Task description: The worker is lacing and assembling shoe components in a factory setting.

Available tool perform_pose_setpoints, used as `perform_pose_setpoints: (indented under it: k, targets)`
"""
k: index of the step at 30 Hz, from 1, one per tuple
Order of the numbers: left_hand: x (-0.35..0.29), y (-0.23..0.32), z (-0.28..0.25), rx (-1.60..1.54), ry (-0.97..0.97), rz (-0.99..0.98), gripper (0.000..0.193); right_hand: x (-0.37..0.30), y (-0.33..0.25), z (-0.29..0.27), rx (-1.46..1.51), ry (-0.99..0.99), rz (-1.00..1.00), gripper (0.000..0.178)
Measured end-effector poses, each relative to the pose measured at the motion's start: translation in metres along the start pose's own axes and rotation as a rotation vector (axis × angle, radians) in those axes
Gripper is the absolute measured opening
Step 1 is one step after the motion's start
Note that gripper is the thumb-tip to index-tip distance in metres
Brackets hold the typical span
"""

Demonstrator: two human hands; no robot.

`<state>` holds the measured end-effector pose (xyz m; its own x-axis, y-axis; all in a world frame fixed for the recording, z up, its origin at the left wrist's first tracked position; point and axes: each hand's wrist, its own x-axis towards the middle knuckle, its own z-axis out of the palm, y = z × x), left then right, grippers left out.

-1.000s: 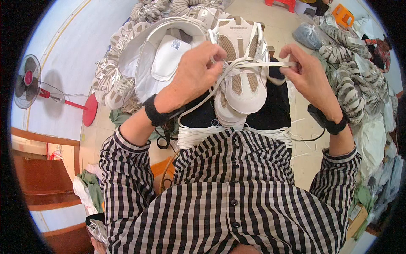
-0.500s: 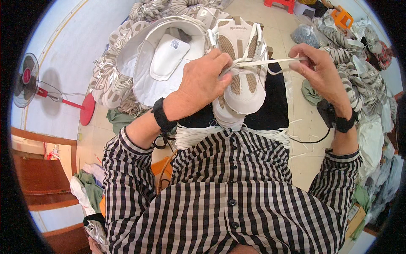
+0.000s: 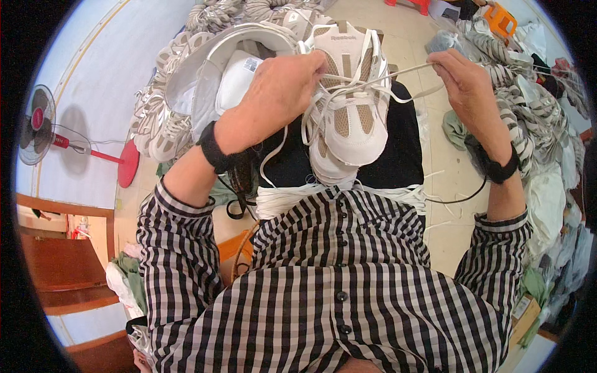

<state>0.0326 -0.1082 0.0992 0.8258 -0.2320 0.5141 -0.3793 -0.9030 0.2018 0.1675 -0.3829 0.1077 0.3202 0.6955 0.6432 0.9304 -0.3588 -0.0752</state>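
Observation:
A white and beige sneaker [image 3: 357, 132] lies on the black cloth over my lap, toe toward me, on top of another pale shoe [image 3: 332, 164]. My right hand [image 3: 467, 84] is closed in a pinch on a white shoelace [image 3: 407, 70], drawn out from the sneaker's throat. At the sneaker's left side, my left hand [image 3: 283, 86] is also pinched, its fingertips on lace by the eyelets. The laces cross over the tongue between the two hands. A loose lace end droops below my left hand. Exactly what its fingertips grip is partly hidden.
Left of the sneaker stands a white-lined round container [image 3: 200, 102] with a white insole piece inside. Bunched shoe uppers [image 3: 168, 133] surround it. A bundle of white laces [image 3: 277, 200] lies across my lap. A red-based fan [image 3: 129, 163] stands left; more striped shoe parts [image 3: 519, 118] lie right.
My hands have moved apart: the left to the left, the right slightly up. The crossed laces are spread wider, and a loose lace now hangs below my left hand.

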Motion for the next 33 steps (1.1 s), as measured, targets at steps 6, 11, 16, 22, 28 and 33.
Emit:
perform_pose_setpoints:
  k: [6,11,16,22,28,33]
  targets:
    - [-0.020,-0.005,-0.005,0.143,-0.017,0.080,0.008,-0.007,0.017,0.015,-0.262,-0.039,0.018,0.015]
    - [-0.031,-0.025,-0.017,0.232,-0.018,-0.007,0.008,-0.003,0.028,0.020,0.068,0.025,0.174,0.017]
    - [-0.057,-0.029,-0.042,0.336,-0.004,-0.095,0.003,0.005,0.021,0.010,0.349,0.013,0.313,0.021]
    - [-0.079,-0.021,-0.048,0.360,-0.054,-0.158,0.002,0.010,-0.014,0.013,1.293,-0.030,0.586,0.021]
    - [-0.092,-0.026,-0.059,0.410,0.043,-0.157,0.010,0.019,-0.013,0.026,1.491,-0.141,0.378,0.022]
    - [-0.117,-0.042,-0.079,0.501,0.088,-0.279,0.013,0.005,-0.025,0.047,1.516,0.044,0.521,0.024]
